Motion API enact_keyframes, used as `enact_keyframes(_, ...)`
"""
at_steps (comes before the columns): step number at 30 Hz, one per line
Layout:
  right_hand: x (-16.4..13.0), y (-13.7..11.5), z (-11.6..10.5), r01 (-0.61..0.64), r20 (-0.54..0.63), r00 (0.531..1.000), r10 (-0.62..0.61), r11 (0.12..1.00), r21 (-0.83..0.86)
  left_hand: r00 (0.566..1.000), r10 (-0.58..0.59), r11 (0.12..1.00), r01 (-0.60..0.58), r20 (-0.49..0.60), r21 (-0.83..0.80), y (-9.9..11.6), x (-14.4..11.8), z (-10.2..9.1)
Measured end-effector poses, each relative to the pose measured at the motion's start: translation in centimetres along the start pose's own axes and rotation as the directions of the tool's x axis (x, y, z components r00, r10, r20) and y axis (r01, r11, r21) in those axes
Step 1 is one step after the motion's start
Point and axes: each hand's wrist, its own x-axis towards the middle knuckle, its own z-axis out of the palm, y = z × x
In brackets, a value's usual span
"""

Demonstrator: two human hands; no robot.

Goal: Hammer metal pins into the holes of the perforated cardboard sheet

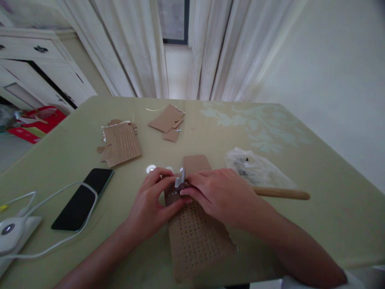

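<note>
On cardboard (195, 237), both hands pinching metal piece (180, 179)

A black phone (82, 198) and white cable (54, 192) lie near the table's (331, 208) left edge, cardboard scraps (122, 143) toward its far edge.

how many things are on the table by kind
cardboard with holes: 2
plain cardboard pile: 1
phone: 1
plastic bag: 1
wooden handle: 1
metal piece, between left hand and right hand: 1
white cable: 1
total: 8
</note>
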Motion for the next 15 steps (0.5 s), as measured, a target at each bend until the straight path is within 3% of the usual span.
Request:
enact_keyframes(5,-0.1,0.2,-0.3,-0.007,-0.082,0.997,0.011,0.999,0.051,1.0,-0.001,1.0,0.0,0.015,0.018,0.0,0.1,-0.1)
enact_keyframes(10,0.1,0.2,-0.1,-0.019,0.017,1.0,0.018,0.999,0.027,0.999,-0.027,0.999,0.027,0.029,0.018,0.2,0.0,0.0)
enact_keyframes(15,0.3,1.2,-0.7,-0.118,-0.122,0.985,0.125,0.991,0.059,0.998,-0.016,0.999,0.018,-0.058,0.033,-0.2,0.4,-0.6)
